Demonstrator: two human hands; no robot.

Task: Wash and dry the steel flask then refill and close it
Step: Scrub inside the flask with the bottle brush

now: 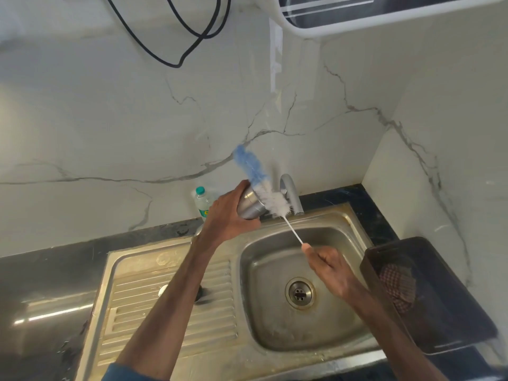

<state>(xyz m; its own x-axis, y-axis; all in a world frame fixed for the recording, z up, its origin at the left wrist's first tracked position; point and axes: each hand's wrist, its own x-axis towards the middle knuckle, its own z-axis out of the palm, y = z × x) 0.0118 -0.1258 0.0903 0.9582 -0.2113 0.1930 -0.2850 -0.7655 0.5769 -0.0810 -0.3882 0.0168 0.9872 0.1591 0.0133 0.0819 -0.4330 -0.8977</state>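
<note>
My left hand [225, 215] grips the steel flask [251, 206] above the back left corner of the sink basin [264, 320], tilted with its mouth toward the right. A bottle brush [261, 185] with blue and white bristles lies across the flask's mouth, its blue tip pointing up at the wall. My right hand [328, 266] pinches the end of the brush's thin white handle [294, 233] over the basin. The flask's lower part is hidden by my left hand.
A steel tap [292, 193] stands just behind the brush. A small plastic water bottle [202, 200] with a green cap stands by the wall. A dark tray [439, 325] holding a checked cloth [398, 287] sits right of the sink. The ribbed drainboard [154, 298] lies to the left.
</note>
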